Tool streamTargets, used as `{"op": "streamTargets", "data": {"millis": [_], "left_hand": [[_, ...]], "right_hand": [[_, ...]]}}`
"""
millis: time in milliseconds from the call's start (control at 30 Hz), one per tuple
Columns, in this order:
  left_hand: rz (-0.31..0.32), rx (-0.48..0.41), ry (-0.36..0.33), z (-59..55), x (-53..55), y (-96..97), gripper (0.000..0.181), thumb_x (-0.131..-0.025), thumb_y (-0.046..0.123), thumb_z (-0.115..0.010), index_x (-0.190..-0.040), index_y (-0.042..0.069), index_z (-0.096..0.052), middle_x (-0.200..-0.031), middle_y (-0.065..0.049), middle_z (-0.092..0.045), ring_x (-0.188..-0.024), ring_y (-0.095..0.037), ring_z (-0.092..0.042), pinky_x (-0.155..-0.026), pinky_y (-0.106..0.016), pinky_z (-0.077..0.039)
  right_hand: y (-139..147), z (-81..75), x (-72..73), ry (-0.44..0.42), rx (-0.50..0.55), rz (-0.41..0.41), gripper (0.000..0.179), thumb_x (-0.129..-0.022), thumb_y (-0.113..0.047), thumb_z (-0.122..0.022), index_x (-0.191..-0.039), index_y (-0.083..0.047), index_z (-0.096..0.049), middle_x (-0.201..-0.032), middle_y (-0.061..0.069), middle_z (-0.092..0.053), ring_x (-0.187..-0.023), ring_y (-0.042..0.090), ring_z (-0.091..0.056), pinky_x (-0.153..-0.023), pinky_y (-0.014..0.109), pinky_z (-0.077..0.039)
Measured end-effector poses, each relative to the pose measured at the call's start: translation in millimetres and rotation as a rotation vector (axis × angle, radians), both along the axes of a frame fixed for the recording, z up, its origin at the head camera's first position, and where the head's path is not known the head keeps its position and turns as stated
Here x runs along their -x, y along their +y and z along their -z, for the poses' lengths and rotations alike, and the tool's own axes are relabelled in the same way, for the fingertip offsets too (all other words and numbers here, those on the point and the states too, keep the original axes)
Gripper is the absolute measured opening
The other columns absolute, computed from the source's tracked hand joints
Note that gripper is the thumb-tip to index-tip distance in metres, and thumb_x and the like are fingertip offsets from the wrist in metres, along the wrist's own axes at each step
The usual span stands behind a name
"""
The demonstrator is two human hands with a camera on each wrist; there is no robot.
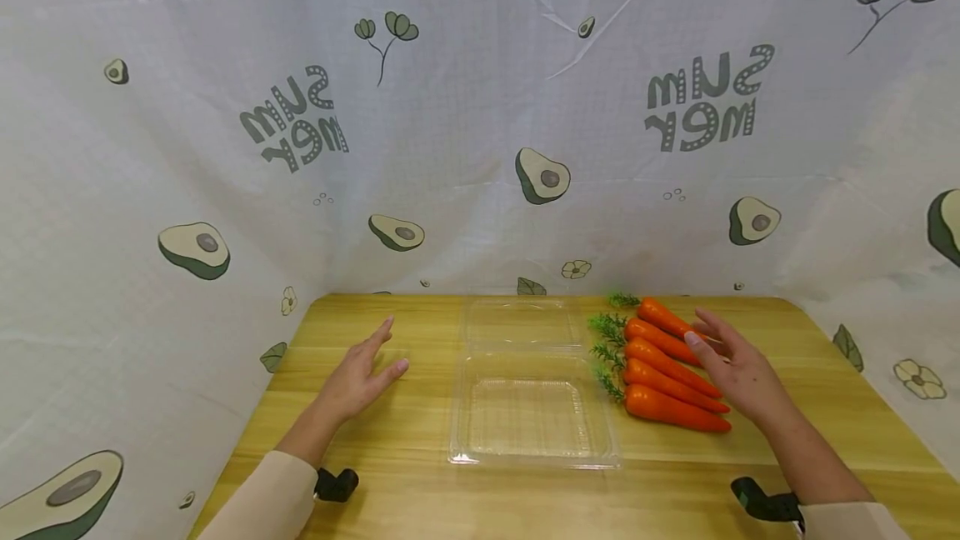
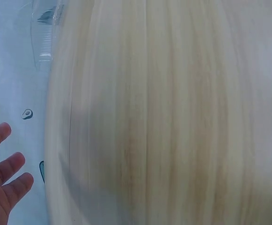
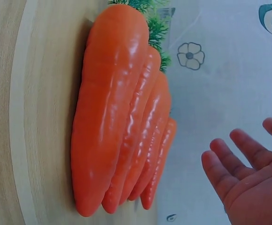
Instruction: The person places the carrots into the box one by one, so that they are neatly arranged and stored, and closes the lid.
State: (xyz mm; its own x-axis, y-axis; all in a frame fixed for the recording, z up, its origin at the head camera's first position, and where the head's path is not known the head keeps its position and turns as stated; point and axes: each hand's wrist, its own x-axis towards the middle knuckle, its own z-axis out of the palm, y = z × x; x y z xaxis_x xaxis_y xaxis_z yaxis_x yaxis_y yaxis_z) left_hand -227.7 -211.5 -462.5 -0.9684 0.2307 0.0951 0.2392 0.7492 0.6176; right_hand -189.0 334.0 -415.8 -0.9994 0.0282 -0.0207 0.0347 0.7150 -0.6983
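Several orange carrots (image 1: 675, 408) with green leafy tops (image 1: 609, 350) lie in a row on the right of the table, their tips pointing right. Over the tips hovers my right hand (image 1: 738, 369), fingers apart and nothing held; the right wrist view shows its spread fingers beside the carrots (image 3: 110, 98). A clear plastic box (image 1: 531, 419) stands in the middle with its lid (image 1: 523, 323) laid back behind it. To the left of the box is my left hand (image 1: 362, 382), its fingers extended and holding nothing. Part of that hand (image 2: 4, 183) shows at the left wrist view's edge.
The wooden table (image 1: 405, 498) ends at a white cloth (image 1: 465, 107) printed with avocados and flowers, which hangs behind it and along both sides. A dark wrist device (image 1: 337, 486) is strapped near each cuff.
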Motion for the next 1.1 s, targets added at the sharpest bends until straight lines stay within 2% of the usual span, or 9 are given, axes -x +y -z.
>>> {"op": "streamTargets", "data": {"millis": [233,400,700,933,1100], "left_hand": [[0.013,-0.044,-0.002,1.4,-2.0,5.7,0.080,-0.102,0.052,-0.056,-0.166,0.025,-0.016,-0.158,-0.015,-0.046,-0.147,-0.047,-0.037,-0.113,-0.072,-0.032],[0.007,-0.075,-0.030,3.7,-3.7,10.8,0.077,-0.103,0.050,-0.055,-0.166,0.028,-0.015,-0.156,-0.013,-0.050,-0.144,-0.044,-0.044,-0.112,-0.070,-0.036],[0.040,-0.232,-0.093,11.7,-7.9,20.7,0.070,-0.106,0.043,-0.052,-0.165,0.028,-0.017,-0.153,-0.014,-0.053,-0.141,-0.039,-0.048,-0.113,-0.061,-0.041],[0.042,-0.329,-0.090,16.7,-10.8,29.8,0.065,-0.108,0.033,-0.050,-0.165,0.026,-0.020,-0.148,-0.016,-0.058,-0.136,-0.038,-0.054,-0.112,-0.061,-0.042],[0.060,-0.421,-0.091,18.7,-12.7,37.1,0.062,-0.109,0.031,-0.048,-0.164,0.020,-0.023,-0.144,-0.018,-0.061,-0.132,-0.039,-0.057,-0.110,-0.060,-0.045]], "right_hand": [[-5,-3.7,-1.6,0.007,0.004,-0.009,0.077,-0.108,-0.054,-0.036,-0.165,-0.009,-0.012,-0.156,0.037,-0.033,-0.134,0.058,-0.044,-0.099,0.076,-0.040],[-5,-3.2,-4.5,-0.004,0.000,-0.018,0.077,-0.107,-0.055,-0.038,-0.164,-0.007,-0.016,-0.155,0.037,-0.036,-0.133,0.058,-0.045,-0.099,0.074,-0.042],[-3,2.9,-11.8,-0.034,0.018,-0.038,0.077,-0.107,-0.054,-0.041,-0.163,-0.005,-0.020,-0.152,0.037,-0.040,-0.132,0.056,-0.043,-0.099,0.070,-0.046],[-6,7.6,-17.5,-0.002,0.017,-0.063,0.069,-0.108,-0.048,-0.045,-0.160,-0.006,-0.030,-0.148,0.034,-0.048,-0.128,0.053,-0.049,-0.097,0.068,-0.049],[-8,12.1,-21.0,-0.007,0.023,-0.072,0.066,-0.108,-0.045,-0.047,-0.158,-0.005,-0.034,-0.147,0.032,-0.051,-0.127,0.052,-0.052,-0.094,0.061,-0.054]]}}
